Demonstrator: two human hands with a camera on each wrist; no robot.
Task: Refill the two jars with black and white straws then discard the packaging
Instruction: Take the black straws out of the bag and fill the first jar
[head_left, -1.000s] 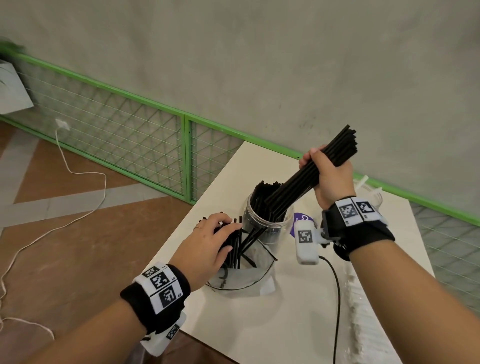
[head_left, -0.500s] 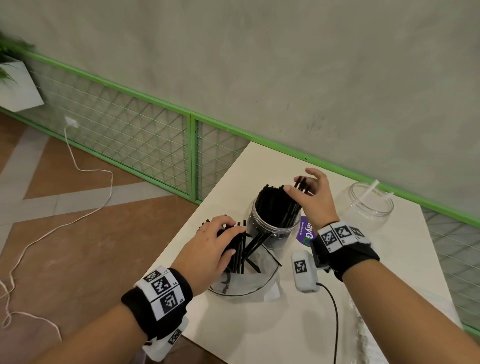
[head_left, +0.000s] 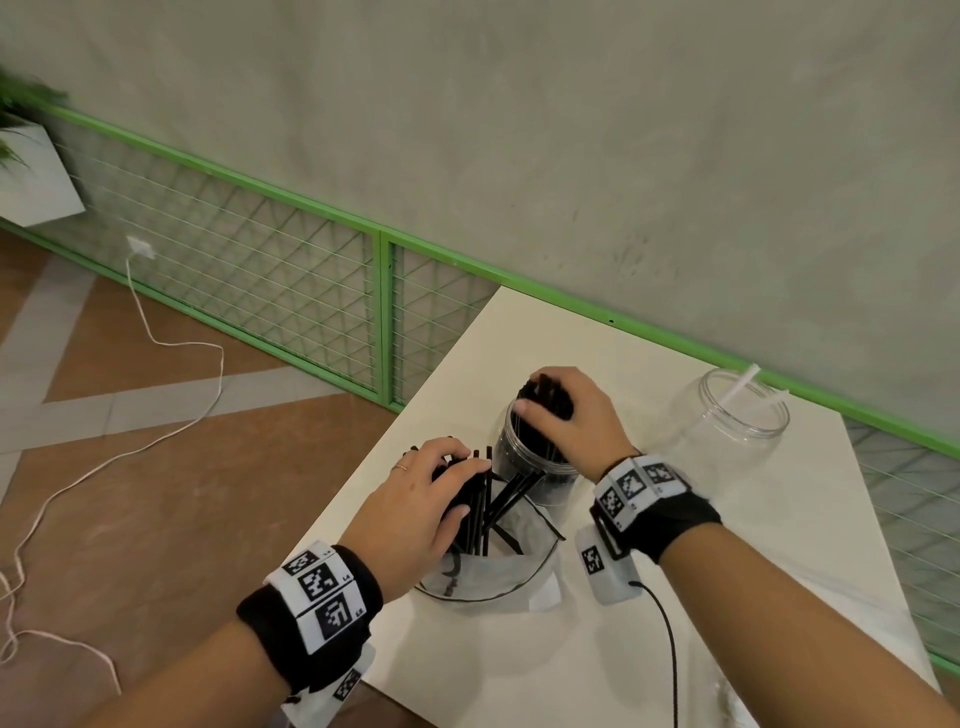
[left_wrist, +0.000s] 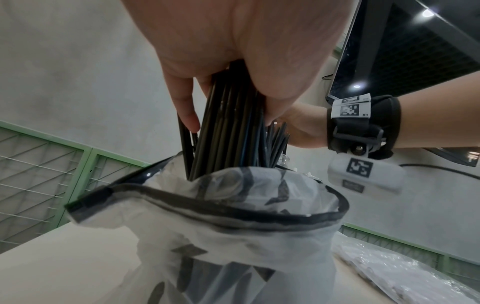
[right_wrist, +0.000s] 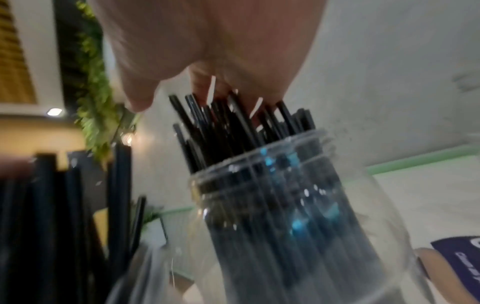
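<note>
Pressing down on the black straws (head_left: 545, 402) in the near jar (head_left: 535, 467), our right hand (head_left: 571, 421) lies over their tops with fingers bent across the ends; whether it grips any we cannot tell. Our left hand (head_left: 421, 499) curls round a bunch of straws (left_wrist: 231, 131) standing in the bag (left_wrist: 233, 226), thumb on one side and fingers on the other.

We judge the straws light, thin and smooth, stiff enough to stand but easy to kink. A loose handful will likely fan out and slip, so we would hold the bunch near its middle and squeeze evenly. The bag is soft film with a dark rim. It will sag, so we would lift the straws straight up out of its mouth. The clear jar looks rigid and light, and it may tip under a sideways push.

The near jar looks nearly full, its straws crowding the mouth, so little room is left to slide more in. The far jar (head_left: 737, 421) holds only a couple of white straws (head_left: 740, 384) and stands well apart to the right. The bag sits close to the table (head_left: 779, 597) edge on our left, with open tabletop in front of us. A packet (left_wrist: 405, 273) lies to the right.
</note>
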